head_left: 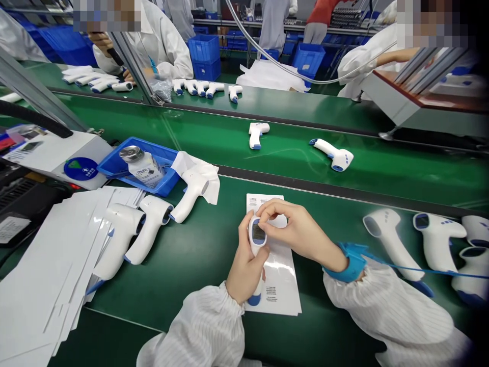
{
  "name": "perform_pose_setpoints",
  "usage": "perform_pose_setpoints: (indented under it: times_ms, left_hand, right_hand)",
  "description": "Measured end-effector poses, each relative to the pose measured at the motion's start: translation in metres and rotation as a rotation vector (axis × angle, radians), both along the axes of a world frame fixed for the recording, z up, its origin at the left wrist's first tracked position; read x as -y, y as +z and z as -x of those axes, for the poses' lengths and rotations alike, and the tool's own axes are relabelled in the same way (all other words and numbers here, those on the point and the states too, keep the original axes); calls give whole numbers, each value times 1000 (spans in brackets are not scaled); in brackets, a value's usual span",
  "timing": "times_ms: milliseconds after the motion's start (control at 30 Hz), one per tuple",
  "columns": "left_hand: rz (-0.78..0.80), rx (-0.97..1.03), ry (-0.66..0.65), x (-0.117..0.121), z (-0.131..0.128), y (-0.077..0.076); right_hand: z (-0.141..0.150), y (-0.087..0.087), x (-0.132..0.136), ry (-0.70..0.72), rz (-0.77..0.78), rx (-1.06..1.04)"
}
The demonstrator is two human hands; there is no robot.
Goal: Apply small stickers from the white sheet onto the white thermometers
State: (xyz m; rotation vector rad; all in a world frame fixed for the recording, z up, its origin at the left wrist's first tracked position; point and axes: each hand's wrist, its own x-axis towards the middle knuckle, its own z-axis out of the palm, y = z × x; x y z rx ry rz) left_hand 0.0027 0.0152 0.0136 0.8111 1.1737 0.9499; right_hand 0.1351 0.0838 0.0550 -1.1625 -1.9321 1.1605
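Note:
My left hand point(246, 270) is wrapped round a white and blue infrared thermometer point(253, 247), its dark screen facing up. My right hand point(292, 227) is pinched at the upper edge of that screen; whatever lies between the fingertips is too small to make out. A blue wrist strap point(346, 262) with a cord circles the right wrist. Under both hands lies a stack of printed sheets point(284, 285). To the left, two more thermometers point(148, 229) rest beside loose white papers point(46, 255). Another thermometer point(191, 193) lies against a white cloth point(210, 178).
A blue tray point(168, 186) with a metal-capped bottle point(143, 165) stands at left. Several thermometers point(439, 239) lie at right. Two ride the green conveyor belt point(191, 132), beyond the bench edge. Co-workers in white sleeves point(164, 46) sit across the line.

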Motion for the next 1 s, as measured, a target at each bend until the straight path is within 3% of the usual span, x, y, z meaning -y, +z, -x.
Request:
perform_pose_setpoints:
  times_ms: [833, 1000]
  left_hand:
    - [-30, -14, -28, 2, 2, -4]
    - [-46, 63, -24, 2, 4, -3]
  right_hand:
    - [2, 2, -8, 54, 17, 24]
    - [2, 2, -8, 53, 11, 26]
